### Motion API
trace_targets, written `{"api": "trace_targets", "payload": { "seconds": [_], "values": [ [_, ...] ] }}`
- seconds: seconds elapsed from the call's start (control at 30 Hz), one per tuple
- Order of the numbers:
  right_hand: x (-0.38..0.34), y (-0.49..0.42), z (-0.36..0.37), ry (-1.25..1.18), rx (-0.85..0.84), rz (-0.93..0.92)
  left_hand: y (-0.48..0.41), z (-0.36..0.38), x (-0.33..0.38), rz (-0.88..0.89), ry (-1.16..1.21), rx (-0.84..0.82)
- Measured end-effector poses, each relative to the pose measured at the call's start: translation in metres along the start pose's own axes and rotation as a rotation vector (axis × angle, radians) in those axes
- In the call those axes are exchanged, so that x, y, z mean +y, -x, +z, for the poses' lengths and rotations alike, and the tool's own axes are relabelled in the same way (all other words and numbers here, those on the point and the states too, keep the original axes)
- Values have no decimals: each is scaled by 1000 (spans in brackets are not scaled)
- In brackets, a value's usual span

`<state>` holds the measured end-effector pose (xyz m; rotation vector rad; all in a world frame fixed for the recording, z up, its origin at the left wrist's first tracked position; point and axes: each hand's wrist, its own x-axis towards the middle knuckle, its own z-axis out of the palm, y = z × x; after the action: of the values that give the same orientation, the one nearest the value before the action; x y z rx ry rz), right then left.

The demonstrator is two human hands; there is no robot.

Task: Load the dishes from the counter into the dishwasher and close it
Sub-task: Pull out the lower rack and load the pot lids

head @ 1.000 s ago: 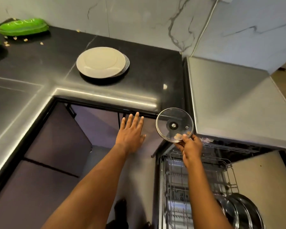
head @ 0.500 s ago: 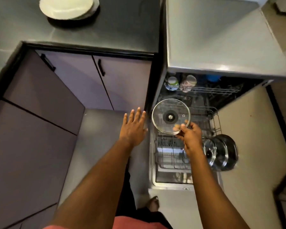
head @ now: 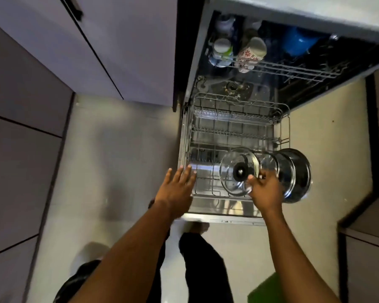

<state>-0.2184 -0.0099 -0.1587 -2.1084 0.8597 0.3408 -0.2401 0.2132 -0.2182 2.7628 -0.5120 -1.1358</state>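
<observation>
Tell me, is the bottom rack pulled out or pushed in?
Pulled out. The bottom rack sits out over the lowered dishwasher door, while the upper rack is tucked inside.

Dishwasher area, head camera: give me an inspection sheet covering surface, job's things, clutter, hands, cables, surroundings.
Surface: lower rack pulled out over the open dishwasher door.
Job's things: glass lid held on edge over the rack's front right; steel cookware stands on edge just right of it; cups and a blue item in the upper rack.
Clutter: green object at the bottom edge, blurred.
Hands: right hand pinches the lid's rim; left hand flat, fingers straight, at the rack's front left corner, contact unclear.
Cables: nothing seen.
Surroundings: grey cabinets to the left, pale floor.
</observation>
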Motion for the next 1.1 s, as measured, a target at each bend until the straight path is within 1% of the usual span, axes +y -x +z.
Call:
{"api": "trace_targets", "payload": {
  "seconds": [0.03, 0.13, 0.2, 0.27, 0.43, 0.5, 0.7, 0.87, 1.0, 1.1],
  "values": [
    [27, -29, 18, 66, 0, -17, -29, 29, 4, -14, 4, -12],
    [43, -51, 39, 165, 69, -21, -52, 50, 0, -2, -47, -41],
    [77, -89, 71, 252, 98, -41, -92, 87, 3, -20, -63, -72],
    [101, -113, 96, 305, 139, -22, -122, 107, 2, -23, -56, -103],
    [132, -139, 126, 428, 199, -48, -169, 139, 16, -25, -27, -154],
    [139, -146, 132, 466, 218, -24, -180, 148, 19, -43, -5, -165],
    [151, -153, 132, 451, 260, 29, -187, 168, 11, -106, 18, -185],
    [151, -150, 128, 402, 276, -11, -184, 174, 7, -121, 38, -244],
    [150, -148, 119, 402, 323, -74, -186, 171, 4, -126, 46, -201],
    [152, -149, 119, 426, 334, -99, -188, 164, 1, -148, 69, -211]
  ]
}}
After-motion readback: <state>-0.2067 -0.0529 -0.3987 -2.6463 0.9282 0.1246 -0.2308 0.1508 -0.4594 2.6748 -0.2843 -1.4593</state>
